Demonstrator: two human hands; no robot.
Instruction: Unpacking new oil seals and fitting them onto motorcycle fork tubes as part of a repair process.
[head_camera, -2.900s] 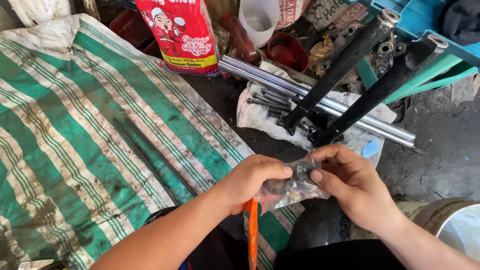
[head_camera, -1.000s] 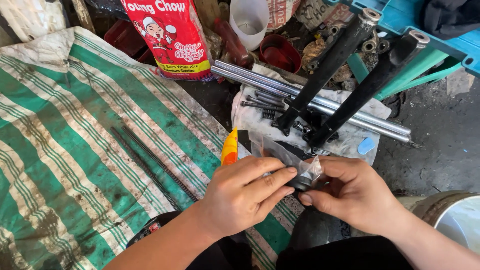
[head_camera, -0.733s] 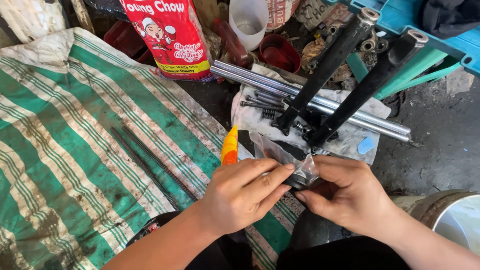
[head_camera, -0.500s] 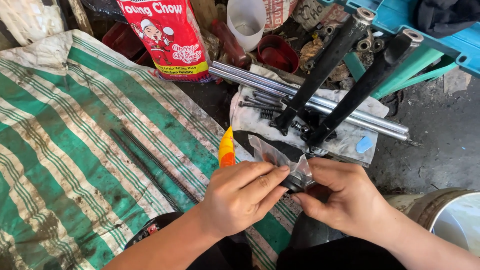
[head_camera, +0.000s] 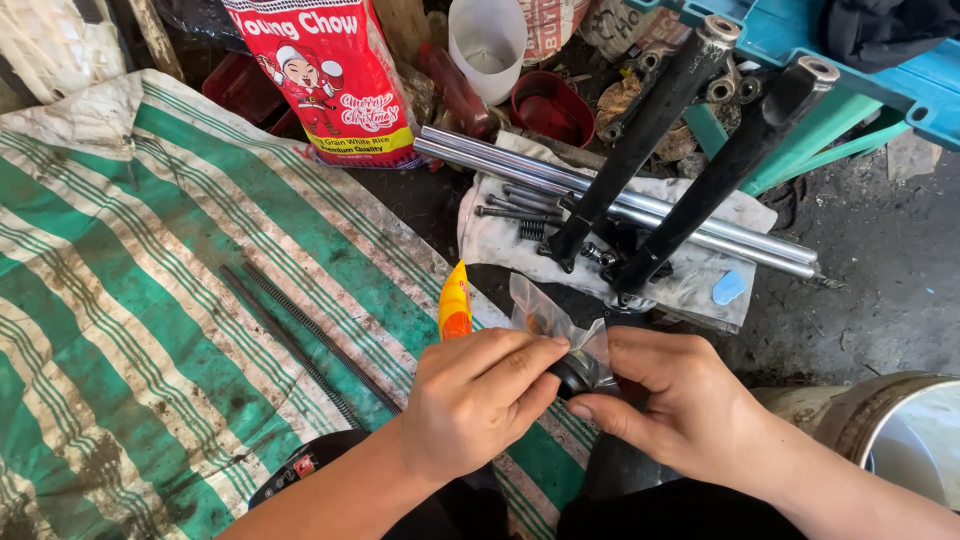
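Both hands' grip pinches one dark round part (head_camera: 577, 371) in a clear plastic bag (head_camera: 545, 322): left hand (head_camera: 478, 400), right hand (head_camera: 668, 400), at lower centre.

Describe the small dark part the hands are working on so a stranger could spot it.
Start at the green-and-white striped tarp and go to its right edge, where the left hand and right hand meet. Pinched between their fingertips is a small black ring-shaped part, half wrapped in a clear plastic bag, unlike the long chrome tubes beyond.
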